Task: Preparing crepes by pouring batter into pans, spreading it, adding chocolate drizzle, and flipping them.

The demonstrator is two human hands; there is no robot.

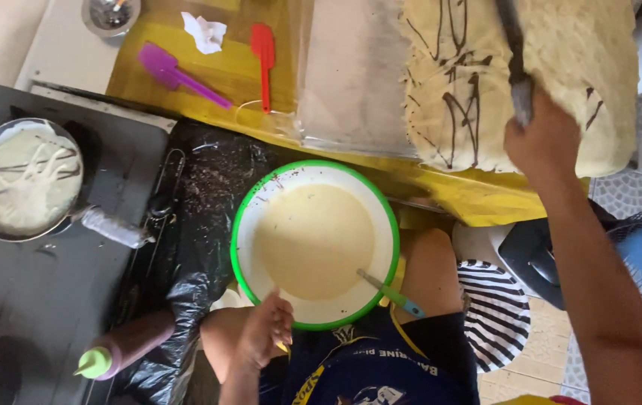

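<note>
My right hand (pixel 544 139) is raised at the upper right, shut on the dark handle of a flat spatula (pixel 516 67) that lies over a large pale crepe (pixel 520 82) streaked with dark lines. My left hand (pixel 267 330) rests with loose fingers at the near rim of a green-rimmed white bowl (pixel 242 247) of pale batter. A spoon with a teal handle (pixel 392 291) leans in the bowl's right side.
A small frying pan (pixel 25 180) with batter and dark streaks sits on a black stove (pixel 51 285) at left. A brown squeeze bottle with a green cap (pixel 126 345) lies near the stove. Purple spatula (pixel 178 73) and red spatula (pixel 263 60) lie on yellow sheeting (pixel 486 195).
</note>
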